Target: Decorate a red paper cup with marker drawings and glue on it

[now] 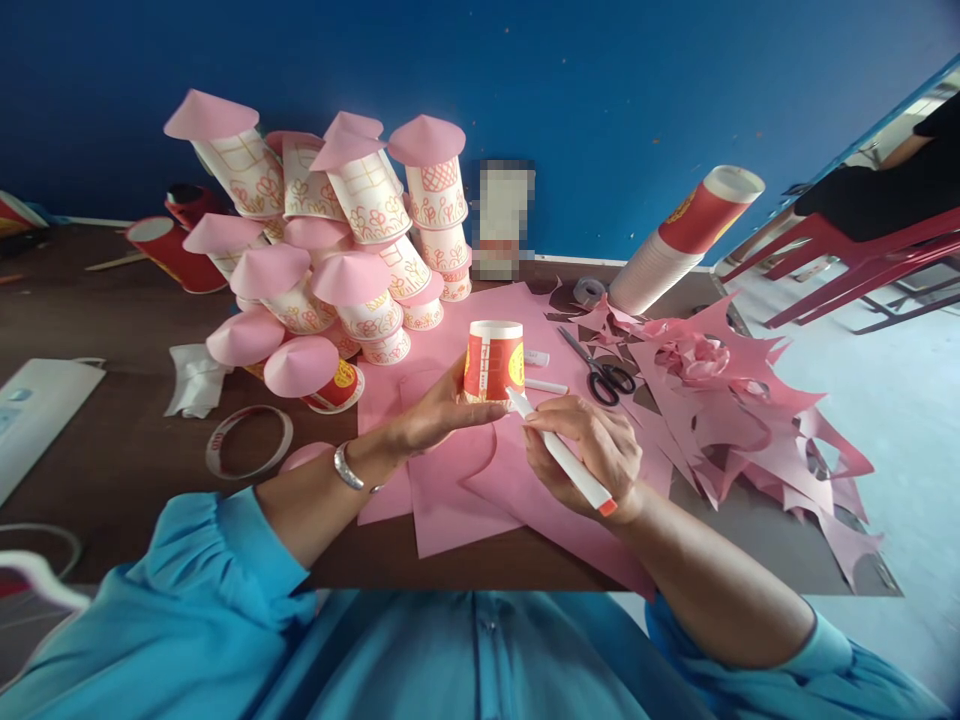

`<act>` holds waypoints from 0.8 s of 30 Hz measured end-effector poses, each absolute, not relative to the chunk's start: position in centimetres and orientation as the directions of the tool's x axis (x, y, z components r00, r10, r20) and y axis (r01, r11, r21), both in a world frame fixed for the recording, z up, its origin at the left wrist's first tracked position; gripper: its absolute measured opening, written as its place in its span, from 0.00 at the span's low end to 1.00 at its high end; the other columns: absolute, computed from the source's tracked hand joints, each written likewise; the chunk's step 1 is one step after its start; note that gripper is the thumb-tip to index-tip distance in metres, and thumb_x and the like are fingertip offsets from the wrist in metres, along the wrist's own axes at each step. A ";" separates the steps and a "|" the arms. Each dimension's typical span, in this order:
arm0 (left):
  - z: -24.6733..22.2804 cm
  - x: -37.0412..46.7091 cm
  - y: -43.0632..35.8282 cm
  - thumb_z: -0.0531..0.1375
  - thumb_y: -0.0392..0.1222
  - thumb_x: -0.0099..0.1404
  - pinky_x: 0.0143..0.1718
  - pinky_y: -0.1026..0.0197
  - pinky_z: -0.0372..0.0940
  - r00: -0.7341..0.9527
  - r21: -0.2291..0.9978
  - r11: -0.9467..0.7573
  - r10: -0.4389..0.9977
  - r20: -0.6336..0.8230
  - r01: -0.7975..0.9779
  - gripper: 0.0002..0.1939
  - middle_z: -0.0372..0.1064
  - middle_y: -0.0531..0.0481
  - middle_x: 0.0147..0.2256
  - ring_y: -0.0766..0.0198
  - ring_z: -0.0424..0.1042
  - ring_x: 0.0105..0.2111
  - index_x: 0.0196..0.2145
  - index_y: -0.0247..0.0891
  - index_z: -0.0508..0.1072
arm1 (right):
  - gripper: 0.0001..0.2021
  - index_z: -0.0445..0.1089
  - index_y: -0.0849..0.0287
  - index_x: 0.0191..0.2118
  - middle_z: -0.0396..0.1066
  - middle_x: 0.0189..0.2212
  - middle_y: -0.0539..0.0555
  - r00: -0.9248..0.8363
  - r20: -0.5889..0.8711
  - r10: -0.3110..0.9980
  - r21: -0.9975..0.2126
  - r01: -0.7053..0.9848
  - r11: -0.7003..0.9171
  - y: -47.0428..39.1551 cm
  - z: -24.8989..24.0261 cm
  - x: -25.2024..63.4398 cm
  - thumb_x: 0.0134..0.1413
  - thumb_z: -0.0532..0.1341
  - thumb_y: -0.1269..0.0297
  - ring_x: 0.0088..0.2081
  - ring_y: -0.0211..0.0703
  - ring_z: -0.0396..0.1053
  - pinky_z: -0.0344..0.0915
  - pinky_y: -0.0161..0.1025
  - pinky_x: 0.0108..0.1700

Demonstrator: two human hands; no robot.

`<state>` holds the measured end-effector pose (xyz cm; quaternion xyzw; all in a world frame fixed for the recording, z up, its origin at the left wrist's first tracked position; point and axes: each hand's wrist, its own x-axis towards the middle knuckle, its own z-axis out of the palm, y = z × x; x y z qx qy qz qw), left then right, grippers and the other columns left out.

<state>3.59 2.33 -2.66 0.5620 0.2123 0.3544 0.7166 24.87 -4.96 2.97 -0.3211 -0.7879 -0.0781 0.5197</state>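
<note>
A red paper cup (494,362) with a yellow emblem and white drawn lines is held in my left hand (442,410), its fingers wrapped round the side and base. My right hand (589,450) grips a white marker pen (564,462) with an orange-red end. The marker's tip touches or nearly touches the cup's lower right side. Under both hands lie overlapping pink paper sheets (450,510). Just behind the cup, a second marker (546,386) and a white cap-like piece (536,358) rest on the paper.
Decorated cups with pink cone roofs (352,280) stand stacked at the back left. Black-handled scissors (609,380) lie right of the cup, beside pink paper scraps (735,400). A leaning cup stack (675,245) stands behind them. A tape roll (249,442) lies at left; a red chair (877,250) is far right.
</note>
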 end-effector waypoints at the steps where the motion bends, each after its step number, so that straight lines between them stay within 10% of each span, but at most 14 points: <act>1: -2.6 3.6 2.3 0.79 0.51 0.70 0.74 0.33 0.67 0.659 0.956 0.116 0.746 0.095 -0.269 0.37 0.77 0.37 0.71 0.35 0.73 0.73 0.72 0.46 0.76 | 0.10 0.74 0.54 0.51 0.83 0.32 0.48 -0.254 0.867 0.429 -0.215 0.587 0.781 -5.0 3.0 24.9 0.71 0.68 0.76 0.29 0.41 0.83 0.79 0.35 0.33; 24: -1.5 3.9 2.4 0.78 0.51 0.72 0.67 0.40 0.75 0.681 0.954 0.052 0.712 0.171 -0.294 0.37 0.80 0.35 0.68 0.34 0.76 0.71 0.74 0.46 0.76 | 0.08 0.72 0.52 0.50 0.84 0.33 0.49 -0.268 0.856 0.442 -0.215 0.593 0.776 -4.9 3.4 25.1 0.74 0.65 0.74 0.29 0.41 0.83 0.79 0.36 0.31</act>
